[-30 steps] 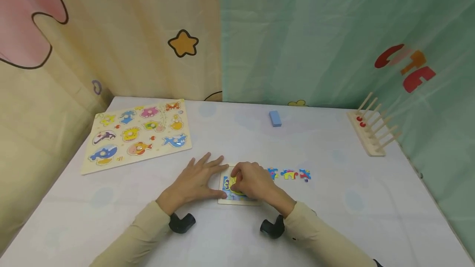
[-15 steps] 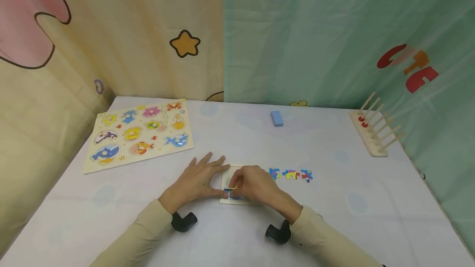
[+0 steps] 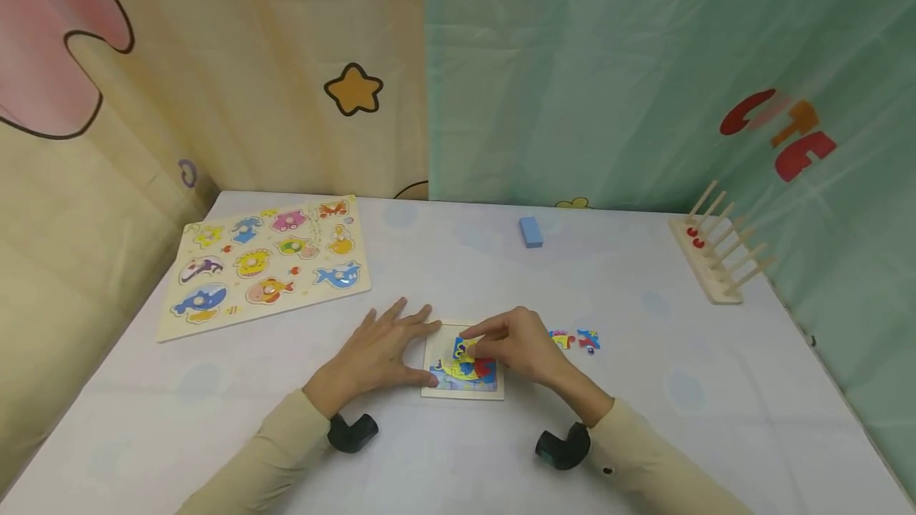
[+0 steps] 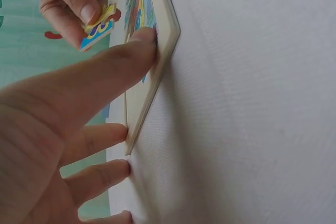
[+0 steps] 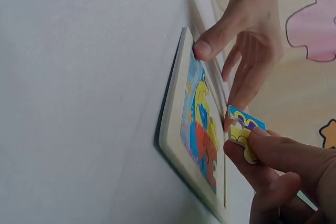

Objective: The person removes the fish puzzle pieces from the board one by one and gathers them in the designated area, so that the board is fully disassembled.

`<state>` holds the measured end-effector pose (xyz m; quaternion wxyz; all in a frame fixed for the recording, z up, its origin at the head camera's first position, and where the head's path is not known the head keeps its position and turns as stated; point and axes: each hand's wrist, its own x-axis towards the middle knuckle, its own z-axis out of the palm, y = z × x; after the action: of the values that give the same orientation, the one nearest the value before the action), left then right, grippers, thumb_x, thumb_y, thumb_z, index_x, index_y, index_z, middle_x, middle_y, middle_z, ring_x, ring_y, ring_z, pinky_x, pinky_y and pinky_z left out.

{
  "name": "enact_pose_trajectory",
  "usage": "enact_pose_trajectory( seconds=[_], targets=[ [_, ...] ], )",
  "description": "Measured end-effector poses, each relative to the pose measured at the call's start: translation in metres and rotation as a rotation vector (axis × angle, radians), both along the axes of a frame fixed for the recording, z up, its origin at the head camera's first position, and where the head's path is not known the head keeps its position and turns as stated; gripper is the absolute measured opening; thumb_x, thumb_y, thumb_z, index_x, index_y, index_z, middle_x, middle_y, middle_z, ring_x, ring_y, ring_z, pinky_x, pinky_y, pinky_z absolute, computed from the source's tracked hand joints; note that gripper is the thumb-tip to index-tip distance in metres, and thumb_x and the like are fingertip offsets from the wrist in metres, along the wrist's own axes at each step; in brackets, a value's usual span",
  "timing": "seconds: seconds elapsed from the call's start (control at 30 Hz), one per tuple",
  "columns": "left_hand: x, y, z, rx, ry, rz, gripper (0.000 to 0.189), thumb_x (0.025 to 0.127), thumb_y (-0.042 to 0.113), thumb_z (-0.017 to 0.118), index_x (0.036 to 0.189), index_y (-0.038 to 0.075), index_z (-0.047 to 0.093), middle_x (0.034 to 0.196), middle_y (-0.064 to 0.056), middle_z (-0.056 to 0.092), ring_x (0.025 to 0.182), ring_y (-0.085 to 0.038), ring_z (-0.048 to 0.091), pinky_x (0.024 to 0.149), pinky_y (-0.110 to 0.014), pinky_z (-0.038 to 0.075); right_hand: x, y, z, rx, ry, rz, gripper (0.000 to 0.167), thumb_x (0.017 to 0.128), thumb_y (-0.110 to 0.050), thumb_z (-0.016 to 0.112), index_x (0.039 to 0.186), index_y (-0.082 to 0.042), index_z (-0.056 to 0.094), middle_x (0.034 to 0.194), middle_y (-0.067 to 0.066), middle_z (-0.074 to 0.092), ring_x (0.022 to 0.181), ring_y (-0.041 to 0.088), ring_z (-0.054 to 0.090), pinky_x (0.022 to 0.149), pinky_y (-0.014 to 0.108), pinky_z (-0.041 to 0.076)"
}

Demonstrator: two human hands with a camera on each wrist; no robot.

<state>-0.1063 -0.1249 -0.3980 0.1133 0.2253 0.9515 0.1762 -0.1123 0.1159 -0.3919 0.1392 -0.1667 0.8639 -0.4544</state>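
My left hand (image 3: 379,352) lies with fingers spread at the left side of a small wooden puzzle board (image 3: 461,395). Its thumb rests on the board's near left corner, and the index fingertip touches the far left edge. Over the board, my right hand (image 3: 522,344) pinches a blue and yellow jigsaw piece (image 5: 241,135) between thumb and fingers, tilted and raised off the board in both wrist views. Yellow, red and blue pieces (image 3: 468,370) fill the board's near part; pale bare wood shows at its far part. The right hand hides the board's far right corner.
Two loose jigsaw pieces (image 3: 589,340) lie right of my right hand. A large animal peg puzzle (image 3: 265,261) sits at the back left, a blue block (image 3: 531,232) at the back, and a wooden peg rack (image 3: 708,261) with red beads at the right.
My right hand has moved up and right from the board's near left part, uncovering the fitted pieces and showing the pinched piece. The left hand stays in place on the board.
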Motion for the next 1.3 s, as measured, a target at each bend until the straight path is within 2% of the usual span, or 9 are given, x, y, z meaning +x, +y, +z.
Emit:
enact_pose_trajectory(
  seconds=[0.1,0.23,0.37,0.5,0.6,0.77,0.83,1.07,1.3],
  targets=[
    [0.001,0.000,0.001,0.011,0.001,-0.002,0.080,0.071,0.053,0.083,0.139,0.019,0.058,0.153,-0.005,0.041,0.146,-0.040,0.020,0.110,-0.070,0.016,0.001,0.014,-0.002,0.003,-0.044,-0.029,0.015,0.084,-0.017,0.079,0.098,-0.014,0.081,0.085,-0.001,0.075,0.061,0.010,0.054,0.050,0.021,0.040],
    [0.001,0.000,0.002,0.021,0.009,-0.007,0.081,0.071,0.051,0.084,0.139,0.017,0.058,0.153,-0.006,0.041,0.146,-0.040,0.020,0.110,-0.070,0.016,0.003,0.032,-0.003,0.032,-0.068,-0.071,0.014,0.082,-0.018,0.080,0.096,-0.016,0.081,0.096,0.000,0.076,0.088,0.013,0.061,0.061,0.023,0.043],
    [0.000,0.000,0.003,0.019,0.014,-0.008,0.081,0.070,0.050,0.085,0.139,0.018,0.058,0.153,-0.006,0.042,0.146,-0.040,0.020,0.110,-0.070,0.016,0.005,0.049,-0.003,0.060,-0.075,-0.084,0.016,0.081,-0.018,0.080,0.097,-0.017,0.081,0.096,-0.001,0.076,0.091,0.017,0.060,0.061,0.023,0.040],
    [0.000,0.000,0.002,0.017,0.012,0.000,0.081,0.070,0.049,0.086,0.139,0.018,0.058,0.153,-0.006,0.043,0.146,-0.040,0.021,0.110,-0.070,0.016,0.007,0.064,-0.004,0.097,-0.053,-0.082,0.015,0.082,-0.017,0.079,0.097,-0.016,0.081,0.095,-0.001,0.076,0.096,0.018,0.063,0.063,0.022,0.044],
    [0.000,0.000,0.002,0.019,0.010,0.003,0.081,0.070,0.049,0.086,0.139,0.018,0.058,0.152,-0.006,0.043,0.146,-0.040,0.021,0.110,-0.070,0.016,0.008,0.070,-0.004,0.125,-0.040,-0.090,0.012,0.082,-0.016,0.079,0.094,-0.016,0.081,0.095,-0.001,0.076,0.093,0.017,0.063,0.062,0.023,0.045],
    [0.001,0.000,0.002,0.026,0.001,0.006,0.081,0.070,0.049,0.086,0.139,0.017,0.058,0.153,-0.006,0.042,0.147,-0.040,0.020,0.111,-0.070,0.015,0.010,0.070,-0.004,0.165,-0.029,-0.134,0.010,0.080,-0.013,0.079,0.089,-0.017,0.081,0.096,0.000,0.075,0.082,0.015,0.058,0.055,0.022,0.040],
    [0.001,0.000,0.002,0.027,-0.003,0.007,0.081,0.070,0.049,0.085,0.140,0.017,0.058,0.153,-0.006,0.042,0.147,-0.040,0.020,0.111,-0.069,0.015,0.011,0.069,-0.005,0.182,-0.018,-0.157,0.010,0.080,-0.012,0.080,0.088,-0.018,0.081,0.096,0.000,0.074,0.083,0.015,0.058,0.056,0.022,0.041],
    [0.002,0.000,0.000,0.031,-0.002,0.008,0.081,0.070,0.049,0.085,0.139,0.018,0.058,0.153,-0.005,0.042,0.147,-0.039,0.019,0.111,-0.069,0.014,0.014,0.066,-0.006,0.253,0.027,-0.186,0.010,0.078,-0.013,0.082,0.084,-0.021,0.081,0.094,-0.004,0.074,0.094,0.016,0.062,0.069,0.029,0.047],
    [0.002,0.000,-0.001,0.035,-0.001,0.005,0.080,0.070,0.049,0.085,0.139,0.018,0.058,0.153,-0.006,0.042,0.147,-0.039,0.019,0.111,-0.069,0.014,0.014,0.065,-0.007,0.291,0.022,-0.201,0.010,0.077,-0.014,0.083,0.082,-0.022,0.081,0.092,-0.004,0.073,0.092,0.014,0.062,0.069,0.029,0.048]
  ],
)
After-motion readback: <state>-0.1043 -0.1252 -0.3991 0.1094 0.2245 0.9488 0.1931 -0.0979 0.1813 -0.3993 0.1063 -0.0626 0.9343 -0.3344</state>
